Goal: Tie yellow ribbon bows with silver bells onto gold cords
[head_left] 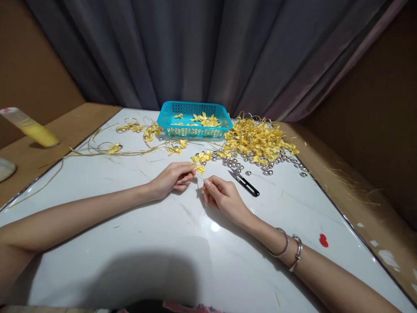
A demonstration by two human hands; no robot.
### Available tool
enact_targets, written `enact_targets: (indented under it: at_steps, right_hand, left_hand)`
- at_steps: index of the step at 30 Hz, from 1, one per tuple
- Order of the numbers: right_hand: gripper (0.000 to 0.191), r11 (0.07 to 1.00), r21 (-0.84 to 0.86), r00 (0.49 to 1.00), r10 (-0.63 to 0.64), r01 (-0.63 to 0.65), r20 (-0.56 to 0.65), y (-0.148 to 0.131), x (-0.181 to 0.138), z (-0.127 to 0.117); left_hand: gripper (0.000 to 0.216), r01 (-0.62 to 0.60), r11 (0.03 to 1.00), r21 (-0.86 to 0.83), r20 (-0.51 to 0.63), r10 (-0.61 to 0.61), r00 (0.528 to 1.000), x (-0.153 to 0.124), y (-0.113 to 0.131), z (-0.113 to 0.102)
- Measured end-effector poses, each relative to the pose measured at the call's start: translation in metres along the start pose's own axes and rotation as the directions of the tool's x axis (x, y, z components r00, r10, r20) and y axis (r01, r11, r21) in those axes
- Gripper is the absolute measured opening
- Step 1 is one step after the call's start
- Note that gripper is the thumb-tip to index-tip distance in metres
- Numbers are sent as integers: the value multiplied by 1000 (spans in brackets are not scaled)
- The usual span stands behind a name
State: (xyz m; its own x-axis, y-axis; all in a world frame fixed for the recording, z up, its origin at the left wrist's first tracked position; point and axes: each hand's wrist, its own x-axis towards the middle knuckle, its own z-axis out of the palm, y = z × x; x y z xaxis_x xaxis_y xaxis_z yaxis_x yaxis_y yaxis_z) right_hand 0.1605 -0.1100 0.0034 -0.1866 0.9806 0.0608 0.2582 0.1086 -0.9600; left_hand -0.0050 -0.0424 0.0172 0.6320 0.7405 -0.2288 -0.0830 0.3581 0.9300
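Observation:
Near the middle of the table, my left hand (176, 177) is closed in a pinch on a yellow ribbon bow (200, 169). A thin cord (200, 176) runs from the bow to my right hand (222, 194), whose thumb and fingertip are pinched on it. Just beyond the fingers lie more yellow bows (204, 156), partly against the held one. To the right of my right hand is a pair of black thread snips (246, 183), lying with the blades toward the pile. Silver oval beads (233, 162) are scattered behind the snips.
A blue plastic basket (195, 133) with some yellow bows stands at the back. Right of it is a heap of yellow bows with gold cords (257, 139). Gold cords (130, 153) trail leftward. A bottle with yellow contents (39, 132) leans at left; a red piece (323, 240) lies at right.

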Motion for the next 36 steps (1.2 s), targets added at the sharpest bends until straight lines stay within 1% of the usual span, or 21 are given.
enact_targets:
  at_steps: [2, 8, 11, 22, 30, 36]
  right_hand:
    - [30, 999, -49, 1000, -19, 18, -3, -1, -1, 1]
    - [26, 969, -229, 984, -125, 94, -126, -4, -3, 2]
    - [25, 956, -276, 982, -141, 101, -130, -3, -3, 3]
    - [24, 939, -323, 981, -161, 119, -105, -2, -4, 4]
    - [23, 930, -337, 977, -190, 147, -99, -2, -4, 5]
    - [23, 932, -335, 979, -182, 142, -94, -3, -5, 5]
  left_hand:
    - [23, 16, 1000, -22, 3, -16, 1000, 0, 0, 0]
    - [22, 56, 996, -69, 1, -56, 998, 1, 1, 0]
    - [22, 63, 995, -81, 8, -62, 998, 1, 1, 0]
    - [20, 68, 993, -96, 44, -63, 997, 0, -2, -1]
    - [20, 66, 995, -81, 45, -63, 997, -1, -2, -1]
    - [21, 70, 995, -74, 44, -67, 997, -2, -2, 1]
